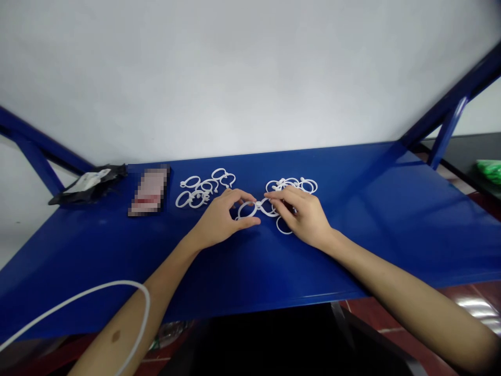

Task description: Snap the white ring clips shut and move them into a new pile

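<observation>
Two white plastic rings with small knobs, like curtain rings, meet at the middle of the blue table. My left hand curls round the left ring, its thumb below and its index finger above. My right hand grips the right ring with bent fingers that cover part of it. Under and behind the right hand lies a cluster of similar rings, partly hidden. One more ring shows below those fingers. Beyond my left hand, a looser group of open and closed rings lies on the table.
A blurred-out phone-like object lies left of the rings. Farther left is a black plastic bag with a white label. A white cable loops over my left forearm. Blue frame bars flank the blue table; a pale wall stands behind.
</observation>
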`<state>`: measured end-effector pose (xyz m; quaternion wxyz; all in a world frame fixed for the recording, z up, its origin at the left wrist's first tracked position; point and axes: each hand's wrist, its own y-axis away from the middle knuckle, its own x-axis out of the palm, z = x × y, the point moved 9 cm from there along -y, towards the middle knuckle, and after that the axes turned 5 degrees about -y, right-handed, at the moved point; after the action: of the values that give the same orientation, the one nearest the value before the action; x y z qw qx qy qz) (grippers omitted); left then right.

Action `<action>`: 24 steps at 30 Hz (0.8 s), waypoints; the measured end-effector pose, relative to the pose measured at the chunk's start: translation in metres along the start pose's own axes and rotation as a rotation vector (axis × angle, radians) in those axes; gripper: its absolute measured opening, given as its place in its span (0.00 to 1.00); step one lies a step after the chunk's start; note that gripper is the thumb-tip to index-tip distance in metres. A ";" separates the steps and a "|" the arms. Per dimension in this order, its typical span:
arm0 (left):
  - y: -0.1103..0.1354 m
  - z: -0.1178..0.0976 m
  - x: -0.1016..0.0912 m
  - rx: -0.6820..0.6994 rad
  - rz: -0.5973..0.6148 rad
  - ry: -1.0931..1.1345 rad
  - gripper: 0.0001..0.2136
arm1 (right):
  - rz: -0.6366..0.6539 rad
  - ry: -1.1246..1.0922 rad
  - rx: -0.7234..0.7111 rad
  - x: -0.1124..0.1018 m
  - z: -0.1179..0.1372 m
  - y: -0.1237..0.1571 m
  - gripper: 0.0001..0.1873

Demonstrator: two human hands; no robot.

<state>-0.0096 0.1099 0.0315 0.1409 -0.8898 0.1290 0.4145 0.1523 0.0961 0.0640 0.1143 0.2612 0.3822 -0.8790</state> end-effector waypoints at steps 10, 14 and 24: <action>0.001 0.005 -0.021 0.030 -0.296 -0.362 0.18 | -0.065 -0.021 0.064 -0.005 -0.002 0.000 0.08; 0.004 -0.005 -0.016 -0.012 -0.186 -0.012 0.16 | -0.089 -0.046 -0.025 -0.008 0.009 0.003 0.05; 0.002 0.006 0.008 -0.143 -0.094 0.510 0.13 | 0.037 -0.126 -0.198 0.002 0.021 0.005 0.06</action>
<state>-0.0099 0.1098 0.0214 0.0595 -0.9782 0.0893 0.1780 0.1446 0.0772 0.0722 0.1798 0.1996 0.4545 -0.8493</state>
